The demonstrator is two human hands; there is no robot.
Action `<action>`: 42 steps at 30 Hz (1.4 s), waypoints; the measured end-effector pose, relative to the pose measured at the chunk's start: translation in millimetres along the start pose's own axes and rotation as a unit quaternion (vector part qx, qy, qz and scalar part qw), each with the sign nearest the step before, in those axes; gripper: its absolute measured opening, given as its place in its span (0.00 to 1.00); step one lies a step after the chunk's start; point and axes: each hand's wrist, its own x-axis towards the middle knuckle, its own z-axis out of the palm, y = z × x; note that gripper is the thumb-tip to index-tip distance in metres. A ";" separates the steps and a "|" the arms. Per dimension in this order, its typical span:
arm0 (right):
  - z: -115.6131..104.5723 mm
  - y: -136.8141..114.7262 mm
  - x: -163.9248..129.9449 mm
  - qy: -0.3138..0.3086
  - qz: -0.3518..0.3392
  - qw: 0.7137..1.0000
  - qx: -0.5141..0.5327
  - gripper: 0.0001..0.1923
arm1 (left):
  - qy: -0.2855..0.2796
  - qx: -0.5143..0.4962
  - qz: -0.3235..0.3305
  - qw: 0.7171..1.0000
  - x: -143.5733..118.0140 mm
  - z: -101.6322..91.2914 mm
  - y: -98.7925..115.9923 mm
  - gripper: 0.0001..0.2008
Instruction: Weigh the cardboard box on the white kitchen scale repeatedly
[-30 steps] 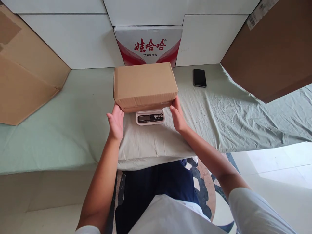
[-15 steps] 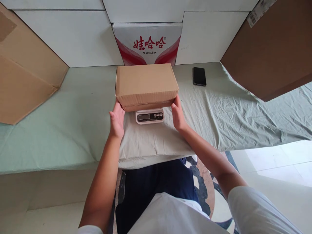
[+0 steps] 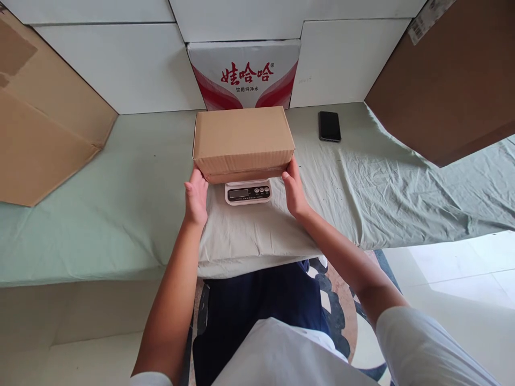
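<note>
A closed brown cardboard box [image 3: 245,134] is over a small white digital scale [image 3: 248,201], hiding its weighing plate. Only the scale's front shows, with a dark display and round buttons; I can read no figure on it. My left hand [image 3: 196,199] grips the box at its lower left corner, thumb apart and the other fingers partly hidden behind the cardboard. At the lower right corner, my right hand [image 3: 294,187] grips it in the same way. Whether the box rests its full weight on the scale I cannot tell.
A black phone [image 3: 329,126] lies on the green cloth [image 3: 140,187] at the back right. Behind the box stands a white and red printed carton [image 3: 246,69] among white panels. Large brown cardboard pieces stand at the left [image 3: 52,123] and right [image 3: 446,86].
The box and both hands hold nearly the same place, with the left side of the box shifted very slightly right. The camera view has moved a little.
</note>
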 end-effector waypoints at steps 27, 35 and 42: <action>-5.9 -3.9 7.1 0.036 -0.003 0.999 0.000 0.42 | 0.012 0.001 -0.007 1.000 -2.5 -8.4 -0.2 0.49; -10.1 1.2 8.8 0.064 0.017 0.997 0.026 0.44 | 0.016 0.052 -0.013 0.998 -4.0 -17.1 -5.1 0.49; -9.6 0.0 8.3 0.062 0.018 0.998 0.019 0.41 | 0.020 0.043 -0.013 0.999 -5.3 -16.7 -6.2 0.48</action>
